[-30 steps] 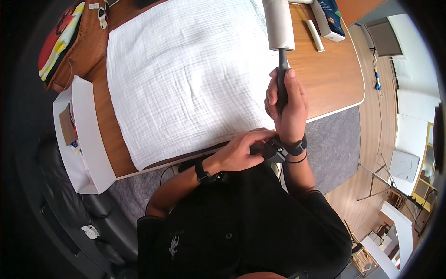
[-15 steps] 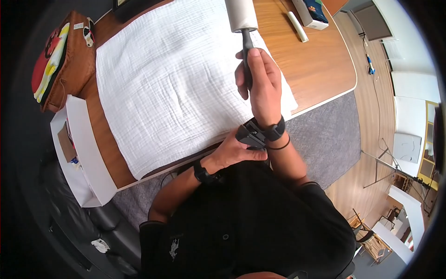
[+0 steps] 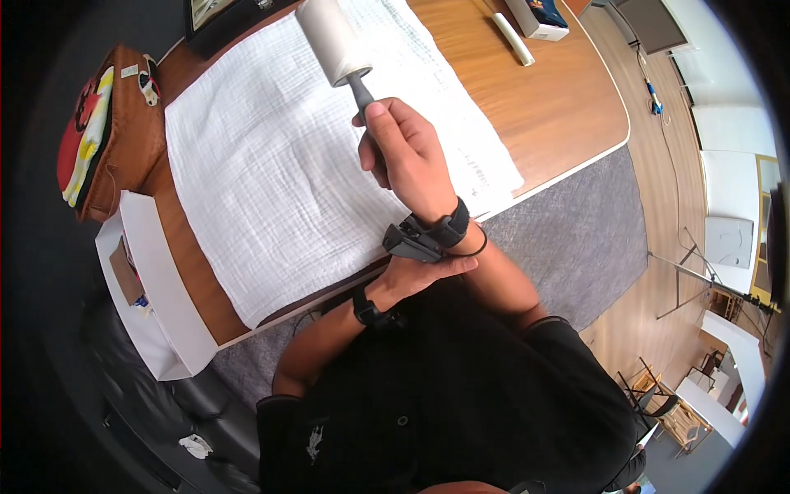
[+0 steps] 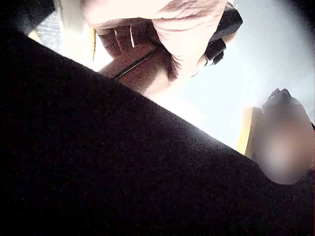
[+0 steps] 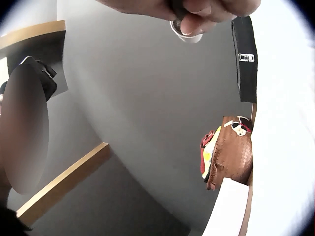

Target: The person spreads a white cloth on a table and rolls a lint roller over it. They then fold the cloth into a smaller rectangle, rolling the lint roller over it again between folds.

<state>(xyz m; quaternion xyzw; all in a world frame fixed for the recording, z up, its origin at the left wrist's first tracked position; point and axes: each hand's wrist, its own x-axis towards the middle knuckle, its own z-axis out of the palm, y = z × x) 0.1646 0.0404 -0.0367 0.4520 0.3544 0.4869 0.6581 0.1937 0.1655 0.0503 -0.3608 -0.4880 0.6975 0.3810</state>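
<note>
My right hand (image 3: pixel 411 160) grips the dark handle (image 3: pixel 360 92) of a lint roller (image 3: pixel 333 41), its thumb laid along the handle. The white roller head points to the far left above a crinkled white cloth (image 3: pixel 263 181) spread on the table. In the right wrist view, fingers (image 5: pixel 202 10) wrap the handle, and only the end of the roller shows. My left hand (image 3: pixel 411 276) holds the black wrist camera (image 3: pixel 411 243) on the right wrist, its thumb along the forearm; its other fingers are mostly hidden from the head view.
On the wooden table (image 3: pixel 559 107) lie a white tube (image 3: pixel 513 39) and a small box (image 3: pixel 539 18) at the back right. A brown basket (image 3: pixel 136 140) with colourful cloths and a white open box (image 3: pixel 169 280) stand at the left. A black case (image 3: pixel 222 25) is at the back.
The right hand has swung the lint roller left, from the cloth's right side to above its middle, and the roller now tilts left. The left hand has stayed at the right wrist.
</note>
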